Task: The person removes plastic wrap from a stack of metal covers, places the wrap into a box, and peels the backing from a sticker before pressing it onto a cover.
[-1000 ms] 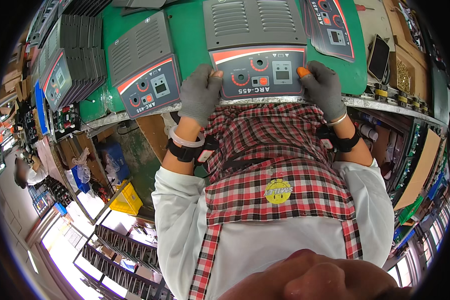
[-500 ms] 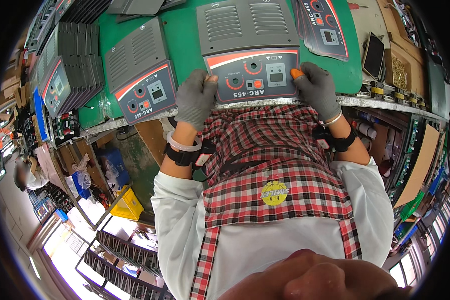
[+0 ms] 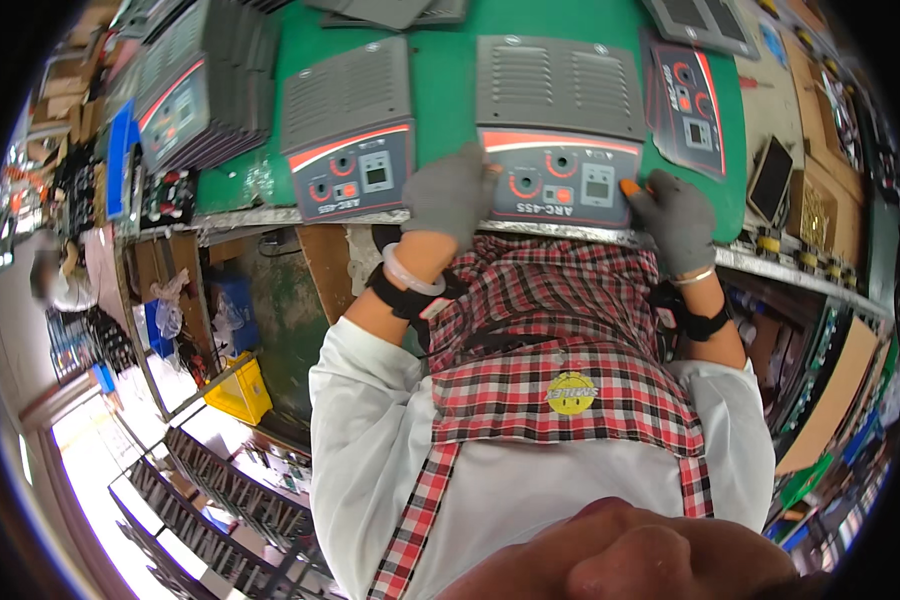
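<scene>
A dark grey sheet-metal panel (image 3: 560, 95) with louvred slots and a bent front lies before me on the green mat. Its front face carries a printed control label (image 3: 562, 190) with a red-orange stripe, dial rings and a display window. My left hand (image 3: 450, 197), in a grey glove, is closed at the label's left edge. At the right edge my right hand (image 3: 673, 220) is closed too, its bare or orange fingertip touching the label's border. A second labelled panel (image 3: 348, 95) lies just left of my left hand. Loose printed labels (image 3: 688, 110) overlap beyond my right hand.
Labelled panels stand in a stack (image 3: 205, 90) on the far left. More grey plates (image 3: 385, 12) lie at the mat's back, another (image 3: 705, 22) at back right. A dark phone-like device (image 3: 770, 178) and a box of small brass-coloured parts (image 3: 816, 215) are at right.
The view has turned, so bench and panels appear farther right and lower. Both hands remain at the panel's side edges; the left now covers more of its left edge.
</scene>
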Available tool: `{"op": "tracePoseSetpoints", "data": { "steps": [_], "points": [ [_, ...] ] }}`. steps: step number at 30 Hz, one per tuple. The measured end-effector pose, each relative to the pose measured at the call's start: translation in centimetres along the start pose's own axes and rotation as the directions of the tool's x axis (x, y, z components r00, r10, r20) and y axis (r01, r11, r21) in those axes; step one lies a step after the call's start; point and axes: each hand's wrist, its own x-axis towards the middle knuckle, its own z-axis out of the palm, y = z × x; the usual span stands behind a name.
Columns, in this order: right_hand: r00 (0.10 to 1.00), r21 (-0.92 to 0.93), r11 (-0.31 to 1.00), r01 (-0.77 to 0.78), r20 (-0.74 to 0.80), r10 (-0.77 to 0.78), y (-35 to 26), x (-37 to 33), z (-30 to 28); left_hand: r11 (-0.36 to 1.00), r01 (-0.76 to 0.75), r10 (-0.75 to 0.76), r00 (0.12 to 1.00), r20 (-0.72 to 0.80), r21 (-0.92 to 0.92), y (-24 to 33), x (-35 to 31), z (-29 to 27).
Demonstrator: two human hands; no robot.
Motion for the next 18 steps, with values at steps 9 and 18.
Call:
{"op": "tracePoseSetpoints", "data": {
  "steps": [9,18],
  "points": [
    [0.946,0.611,0.726,-0.315,0.138,0.295,-1.8,-0.3,-0.8,0.807,-0.154,0.012,0.969,-0.245,-0.570,-1.3,-1.8,1.3],
    [0.964,0.633,0.771,0.066,0.159,-0.213,-11.9,5.0,-0.5,0.829,-0.112,-0.335,0.686,-0.646,-0.548,-10.7,-3.5,-2.3]
  ]
}}
